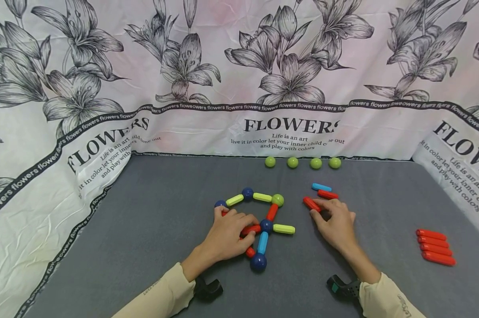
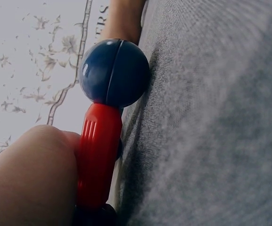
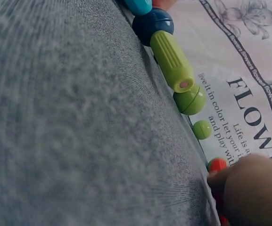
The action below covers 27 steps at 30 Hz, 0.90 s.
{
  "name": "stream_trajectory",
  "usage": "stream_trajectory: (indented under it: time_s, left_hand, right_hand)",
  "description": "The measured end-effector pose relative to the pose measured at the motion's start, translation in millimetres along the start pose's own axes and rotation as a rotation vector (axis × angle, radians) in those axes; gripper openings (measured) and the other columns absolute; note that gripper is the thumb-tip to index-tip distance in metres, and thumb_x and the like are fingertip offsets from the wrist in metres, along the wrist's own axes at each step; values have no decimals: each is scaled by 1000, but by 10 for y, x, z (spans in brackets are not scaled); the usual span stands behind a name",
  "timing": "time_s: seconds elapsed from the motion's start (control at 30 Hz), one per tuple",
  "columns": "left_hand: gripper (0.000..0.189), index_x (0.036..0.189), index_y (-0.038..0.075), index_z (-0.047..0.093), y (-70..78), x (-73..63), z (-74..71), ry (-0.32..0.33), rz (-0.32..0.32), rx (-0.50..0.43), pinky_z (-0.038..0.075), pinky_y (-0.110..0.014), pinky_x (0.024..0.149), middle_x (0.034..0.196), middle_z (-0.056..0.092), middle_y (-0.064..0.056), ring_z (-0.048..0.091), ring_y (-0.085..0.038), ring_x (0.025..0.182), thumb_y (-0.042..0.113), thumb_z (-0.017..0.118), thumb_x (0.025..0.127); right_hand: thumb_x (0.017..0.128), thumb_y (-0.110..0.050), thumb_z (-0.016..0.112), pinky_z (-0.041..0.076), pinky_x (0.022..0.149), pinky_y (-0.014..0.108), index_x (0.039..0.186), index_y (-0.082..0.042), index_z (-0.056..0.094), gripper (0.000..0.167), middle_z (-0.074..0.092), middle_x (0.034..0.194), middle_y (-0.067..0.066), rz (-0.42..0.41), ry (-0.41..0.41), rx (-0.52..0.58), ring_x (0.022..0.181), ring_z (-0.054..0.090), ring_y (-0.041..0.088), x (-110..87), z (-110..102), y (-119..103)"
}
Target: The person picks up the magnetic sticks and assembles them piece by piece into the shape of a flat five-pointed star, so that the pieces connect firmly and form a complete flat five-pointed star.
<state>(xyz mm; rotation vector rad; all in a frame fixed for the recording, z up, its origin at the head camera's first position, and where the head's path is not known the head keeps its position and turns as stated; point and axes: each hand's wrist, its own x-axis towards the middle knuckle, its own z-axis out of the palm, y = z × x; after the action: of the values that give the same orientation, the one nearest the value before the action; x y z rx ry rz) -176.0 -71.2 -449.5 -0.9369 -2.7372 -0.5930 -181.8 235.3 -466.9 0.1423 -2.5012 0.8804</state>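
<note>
A flat figure of magnetic rods and balls lies on the grey table (image 1: 136, 265). My left hand (image 1: 225, 235) reaches over its left side and pinches a red rod (image 1: 250, 230) that joins a dark blue ball (image 1: 266, 225). A light blue rod (image 1: 263, 243) runs from that ball to another blue ball (image 1: 258, 262); a yellow-green rod (image 1: 284, 229) points right, its far end free. My left hand hides part of the figure. My right hand (image 1: 339, 223) holds a loose red magnetic rod (image 1: 311, 203) between thumb and fingers, right of the figure.
Beyond my right hand lie a light blue rod (image 1: 321, 187) and a red rod (image 1: 328, 194). Several green balls (image 1: 293, 162) line the back edge. Several red rods (image 1: 435, 247) lie together at far right. A flowered cloth (image 1: 207, 128) hangs behind the table.
</note>
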Motion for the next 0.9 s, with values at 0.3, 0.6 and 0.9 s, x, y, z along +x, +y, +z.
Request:
stream_trajectory:
  time_s: [0.3, 0.6, 0.9]
  left_hand:
    - [22, 110, 28, 73, 3, 1, -5, 1, 2, -13, 26, -54, 99, 88, 70, 12, 49, -9, 79, 29, 62, 90]
    - [22, 111, 28, 72, -1, 0, 6, -14, -6, -15, 25, -53, 99, 90, 71, 12, 51, -8, 82, 30, 61, 92]
    - [22, 111, 29, 72, 2, -3, 21, -17, 3, -10, 25, -53, 99, 87, 69, 13, 50, -8, 80, 31, 60, 92]
  right_hand:
    - [87, -10, 80, 20, 73, 36, 114, -8, 77, 28, 67, 86, 4, -83, -69, 79, 77, 48, 13, -20, 30, -36]
    - [87, -13, 80, 17, 73, 35, 113, -12, 77, 26, 55, 75, -4, -121, -144, 128, 71, 41, 8, -47, 59, -91]
    - [87, -13, 80, 18, 73, 35, 111, -13, 78, 24, 53, 75, -6, -126, -181, 141, 72, 42, 7, -59, 65, -133]
